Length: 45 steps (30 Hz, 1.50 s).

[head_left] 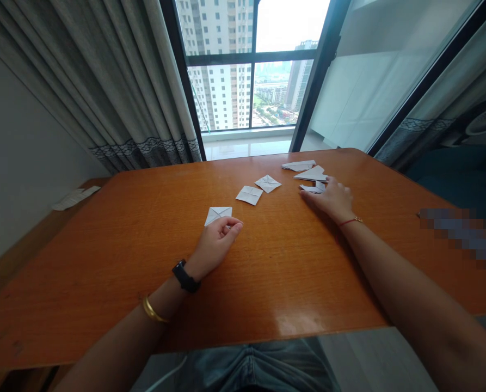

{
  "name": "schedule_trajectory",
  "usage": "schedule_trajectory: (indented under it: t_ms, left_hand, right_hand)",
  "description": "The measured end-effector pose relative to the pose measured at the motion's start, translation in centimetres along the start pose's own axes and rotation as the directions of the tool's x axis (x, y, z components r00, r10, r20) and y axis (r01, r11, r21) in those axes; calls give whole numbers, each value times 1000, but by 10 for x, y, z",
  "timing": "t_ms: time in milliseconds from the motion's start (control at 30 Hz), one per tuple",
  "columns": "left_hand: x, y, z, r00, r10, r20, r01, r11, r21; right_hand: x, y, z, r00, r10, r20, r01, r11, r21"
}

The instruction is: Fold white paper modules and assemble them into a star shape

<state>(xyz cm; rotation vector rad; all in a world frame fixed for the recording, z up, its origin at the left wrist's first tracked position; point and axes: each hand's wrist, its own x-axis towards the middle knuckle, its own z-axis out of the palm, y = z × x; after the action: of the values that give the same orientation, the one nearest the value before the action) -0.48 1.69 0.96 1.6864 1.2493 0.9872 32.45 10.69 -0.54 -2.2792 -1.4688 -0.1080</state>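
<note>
My left hand [220, 239] is closed, fingers curled in, resting at the near edge of a folded white paper square [217, 213] with crossing creases. The hand covers the square's lower part, and no object shows between the fingers. Further right, my right hand [336, 198] has its thumb and fingers around a small folded paper piece [317, 188] on the table. Just beyond it lie a pointed folded paper [311, 173] and a long flat folded paper [299, 165]. Between the hands are two more creased squares, a nearer one [249, 195] and a farther one [268, 183].
The brown wooden table [145, 245] reaches toward a window [251, 60]. Grey curtains [132, 81] hang at the left. A blurred-out item [463, 234] lies at the right side, and papers [75, 197] rest on a ledge at the left.
</note>
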Motion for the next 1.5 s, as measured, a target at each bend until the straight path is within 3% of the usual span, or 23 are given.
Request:
schedule_trajectory:
  t_ms: [300, 767, 833, 933, 1000, 1033, 1133, 1233, 1333, 1400, 1500]
  left_hand:
    - [0, -2, 1, 1000, 22, -2, -22, 999, 48]
    - [-2, -2, 1, 1000, 9, 5, -10, 997, 74]
    - [-2, 0, 1, 1000, 12, 1, -12, 997, 73]
    - [-1, 1, 0, 1000, 7, -5, -7, 997, 76]
    - [1, 1, -1, 1000, 13, -20, -11, 995, 102]
    - [2, -1, -3, 999, 22, -37, -17, 992, 128]
    - [8, -9, -11, 991, 51, -124, -18, 967, 256]
    - [14, -19, -22, 978, 65, -197, 31, 893, 448]
    - [17, -26, -29, 970, 76, -229, 85, 779, 621]
    - [18, -29, -32, 968, 55, -247, 132, 722, 680]
    - [19, -31, -32, 963, -19, -269, 209, 681, 702]
  right_hand:
    - [8, -8, 14, 999, 44, -13, -44, 999, 28]
    - [6, -10, 13, 997, 77, -26, -76, 996, 47]
    - [1, -15, 8, 993, 31, -113, -28, 999, 29]
    - [-6, -36, 1, 961, -208, -181, 215, 977, 16]
    - [-6, -58, 1, 936, -350, -42, 353, 933, 68]
    - [-5, -69, 4, 929, -366, 62, 359, 928, 100]
    - [7, -98, 17, 926, -263, 272, 238, 964, 120]
    - [27, -115, 31, 935, -158, 317, 141, 987, 75]
    - [47, -121, 37, 894, -83, 440, 79, 996, 29]
    - [54, -120, 36, 860, -73, 505, 71, 997, 24]
    - [55, -113, 26, 847, -88, 524, 78, 996, 41]
